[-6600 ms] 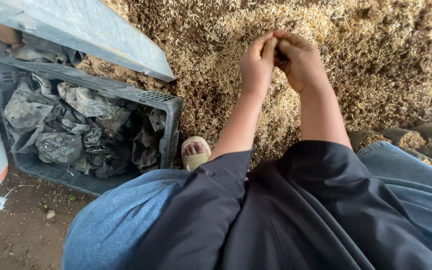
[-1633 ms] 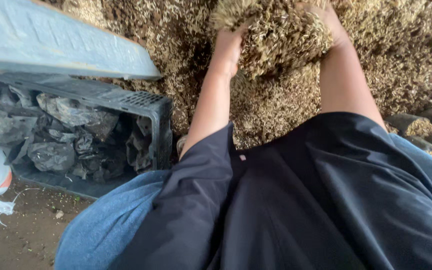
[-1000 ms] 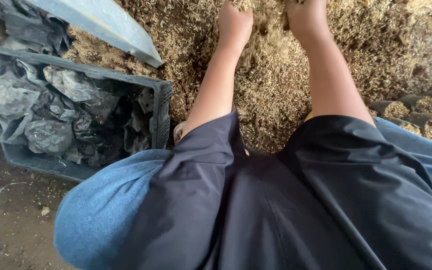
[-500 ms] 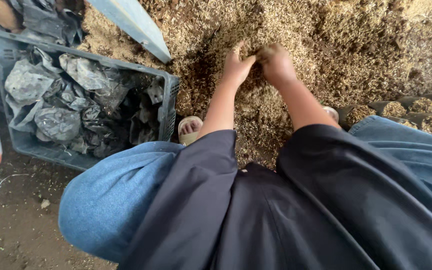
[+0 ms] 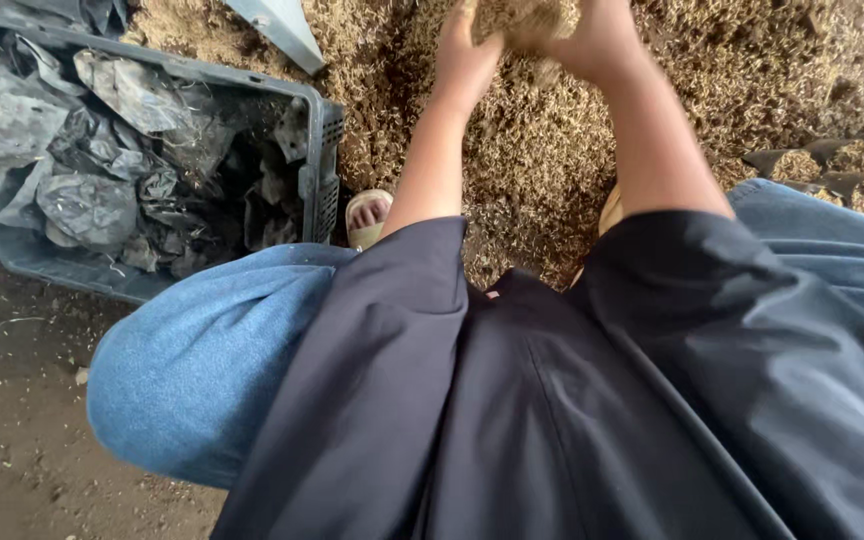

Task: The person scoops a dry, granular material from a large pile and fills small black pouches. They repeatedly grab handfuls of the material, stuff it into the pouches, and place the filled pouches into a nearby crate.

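left hand (image 5: 467,55) + right hand (image 5: 592,40): top centre, together clamped on straw clump (image 5: 532,18) | crate (image 5: 324,130): upper left, bags inside

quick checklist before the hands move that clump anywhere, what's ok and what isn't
1. Clump held between both hands: ok, left hand and right hand press it from each side.
2. Whole clump in view: cannot tell, the frame's top edge cuts it off.
3. Bits dropping off: cannot tell, the hands are blurred.
4. Room in the crate: not ok at the left, crumpled dark bags fill it; a gap shows near the right wall.
5. Foot clear of the crate: ok, it rests beside the wall on the pile.
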